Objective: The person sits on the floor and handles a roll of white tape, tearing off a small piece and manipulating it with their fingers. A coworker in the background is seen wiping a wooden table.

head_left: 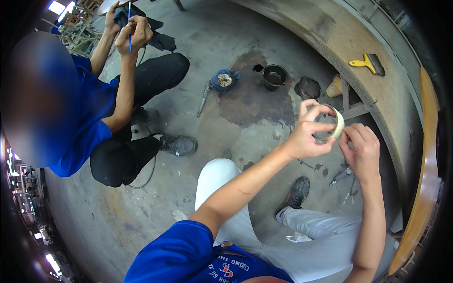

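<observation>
- we look down at our two bare hands, raised over a stained concrete floor (188, 226).
- our left hand (307, 134) grips a roll of pale masking tape (339, 124), its fingers curled about the ring.
- the roll is right of centre, between our two hands, tilted and held clear of the floor.
- our right hand (362, 148) is at the roll's near right edge, thumb and fingertips bunched close; we cannot tell whether they pinch the tape's end.
- beyond the hands, a yellow-handled flat brush (367, 63) lies on a dusty curved ledge (391, 106).
- on the floor ahead, a black bucket (275, 77) of dark liquid stands on a dark stain, with a can wrapped in blue cloth (224, 80) to its left.
- a slim grey tool (204, 99) lies just left of the can.
- to our left a co-worker (89, 113) in a blue shirt crouches, holding a thin blue stick (130, 43) and a dark cloth (163, 41).
</observation>
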The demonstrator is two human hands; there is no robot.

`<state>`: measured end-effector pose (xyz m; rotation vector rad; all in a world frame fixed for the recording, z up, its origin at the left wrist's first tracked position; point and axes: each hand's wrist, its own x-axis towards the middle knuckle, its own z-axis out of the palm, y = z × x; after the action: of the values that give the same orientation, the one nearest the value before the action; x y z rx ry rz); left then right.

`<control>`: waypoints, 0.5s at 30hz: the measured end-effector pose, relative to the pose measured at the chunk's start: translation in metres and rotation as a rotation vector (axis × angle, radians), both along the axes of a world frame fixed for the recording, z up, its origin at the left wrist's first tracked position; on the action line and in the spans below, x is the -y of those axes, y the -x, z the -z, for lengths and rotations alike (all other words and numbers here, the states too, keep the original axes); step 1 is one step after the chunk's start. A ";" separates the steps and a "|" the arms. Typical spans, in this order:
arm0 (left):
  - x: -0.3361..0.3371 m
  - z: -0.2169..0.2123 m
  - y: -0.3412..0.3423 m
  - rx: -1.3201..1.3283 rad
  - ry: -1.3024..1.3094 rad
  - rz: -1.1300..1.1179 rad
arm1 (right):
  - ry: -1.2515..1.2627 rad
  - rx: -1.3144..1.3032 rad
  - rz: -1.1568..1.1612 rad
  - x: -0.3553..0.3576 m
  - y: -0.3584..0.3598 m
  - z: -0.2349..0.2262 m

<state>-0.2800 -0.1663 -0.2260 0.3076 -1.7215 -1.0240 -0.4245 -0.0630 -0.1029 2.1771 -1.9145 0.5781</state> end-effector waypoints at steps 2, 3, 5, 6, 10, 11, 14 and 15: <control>-0.005 -0.004 0.010 -0.016 -0.007 0.059 | 0.023 -0.041 0.022 -0.012 0.003 -0.006; -0.007 -0.007 0.014 -0.030 -0.006 0.087 | 0.006 -0.059 0.060 -0.017 0.005 -0.009; -0.011 -0.014 0.020 -0.004 0.025 0.105 | 0.003 -0.057 0.087 -0.027 0.009 -0.013; -0.013 -0.018 0.022 0.003 0.034 0.125 | 0.006 -0.037 0.102 -0.033 0.011 -0.015; -0.019 -0.024 0.032 0.007 0.139 0.164 | 0.030 -0.040 0.095 -0.066 0.022 -0.019; -0.021 -0.023 0.034 0.041 0.138 0.207 | -0.027 -0.022 0.142 -0.078 0.024 -0.019; -0.030 -0.024 0.048 0.063 0.154 0.316 | -0.042 -0.086 0.201 -0.106 0.028 -0.016; -0.034 -0.026 0.051 0.054 0.186 0.320 | -0.013 -0.070 0.203 -0.111 0.029 -0.016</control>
<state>-0.3313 -0.1326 -0.2001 -0.0634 -1.9400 -1.0787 -0.4530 0.0482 -0.0870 1.9500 -2.0731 0.4489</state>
